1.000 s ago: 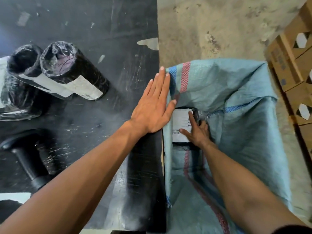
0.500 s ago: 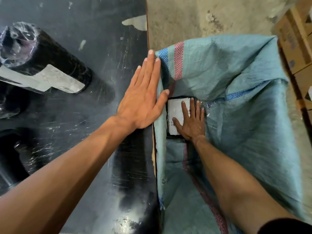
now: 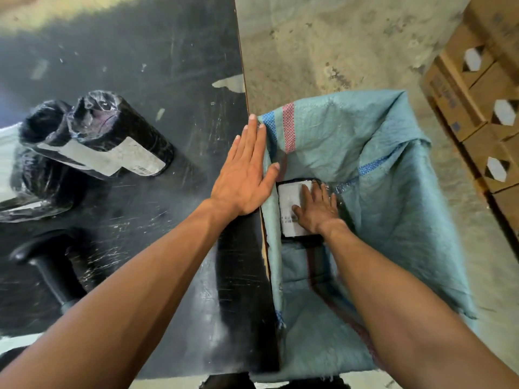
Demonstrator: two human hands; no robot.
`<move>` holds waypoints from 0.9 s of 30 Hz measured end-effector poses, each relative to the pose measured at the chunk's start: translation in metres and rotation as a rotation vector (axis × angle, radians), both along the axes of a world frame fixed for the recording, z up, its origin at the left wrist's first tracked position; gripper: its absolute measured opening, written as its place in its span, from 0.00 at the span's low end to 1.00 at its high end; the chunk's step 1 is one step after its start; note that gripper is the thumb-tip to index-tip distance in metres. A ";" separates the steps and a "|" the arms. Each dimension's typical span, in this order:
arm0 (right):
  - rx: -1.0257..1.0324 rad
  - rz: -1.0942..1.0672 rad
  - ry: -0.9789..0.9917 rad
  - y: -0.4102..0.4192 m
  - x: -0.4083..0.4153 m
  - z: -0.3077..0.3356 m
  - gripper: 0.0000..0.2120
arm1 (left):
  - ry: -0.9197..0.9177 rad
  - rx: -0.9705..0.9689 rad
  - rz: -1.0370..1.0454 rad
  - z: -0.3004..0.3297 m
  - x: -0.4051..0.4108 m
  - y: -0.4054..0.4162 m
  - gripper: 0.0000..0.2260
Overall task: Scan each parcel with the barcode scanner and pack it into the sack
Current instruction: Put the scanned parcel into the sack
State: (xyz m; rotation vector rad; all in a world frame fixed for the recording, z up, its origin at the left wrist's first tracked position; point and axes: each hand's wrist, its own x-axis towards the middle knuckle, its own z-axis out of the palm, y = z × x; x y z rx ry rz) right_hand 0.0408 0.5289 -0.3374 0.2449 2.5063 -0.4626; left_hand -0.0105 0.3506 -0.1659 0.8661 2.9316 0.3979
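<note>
Sack mouth is pinned to bench by left hand, fingers flat. Right hand is pressed on parcel, fingers spread. Mouth collapse is risked if pinning is released.

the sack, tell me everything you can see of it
The sack is pale blue-green woven plastic with red and blue stripes and frayed edges. It stands open on the floor against the black table's edge. The left hand lies flat over its near rim; the right hand reaches inside, pressing flat on a black parcel with a white label.
</note>
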 end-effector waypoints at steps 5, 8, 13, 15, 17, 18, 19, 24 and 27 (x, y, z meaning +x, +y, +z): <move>-0.082 -0.110 0.207 0.005 0.010 0.052 0.35 | -0.033 0.020 0.020 0.005 0.002 0.001 0.38; -0.067 -0.109 0.319 0.007 0.020 0.088 0.32 | -0.059 0.062 0.039 0.012 0.006 0.002 0.39; -0.029 -0.115 0.387 0.002 0.042 0.152 0.31 | 0.009 0.265 0.141 0.021 0.022 -0.003 0.33; -0.013 -0.127 0.401 0.000 0.049 0.175 0.32 | 0.021 0.317 0.202 0.027 0.025 -0.008 0.27; 0.005 -0.144 0.415 -0.004 0.053 0.199 0.32 | -0.036 0.321 0.205 0.041 0.026 -0.015 0.24; 0.015 -0.152 0.419 -0.007 0.055 0.211 0.32 | -0.051 0.315 0.191 0.049 0.025 -0.020 0.25; 0.024 -0.163 0.425 -0.012 0.055 0.224 0.32 | -0.049 0.317 0.171 0.057 0.024 -0.024 0.25; 0.107 -0.165 0.550 -0.046 0.044 0.287 0.30 | 0.048 0.378 0.074 0.113 0.010 -0.057 0.27; 0.114 -0.146 0.637 -0.075 0.030 0.320 0.29 | 0.151 0.402 0.058 0.152 -0.001 -0.091 0.28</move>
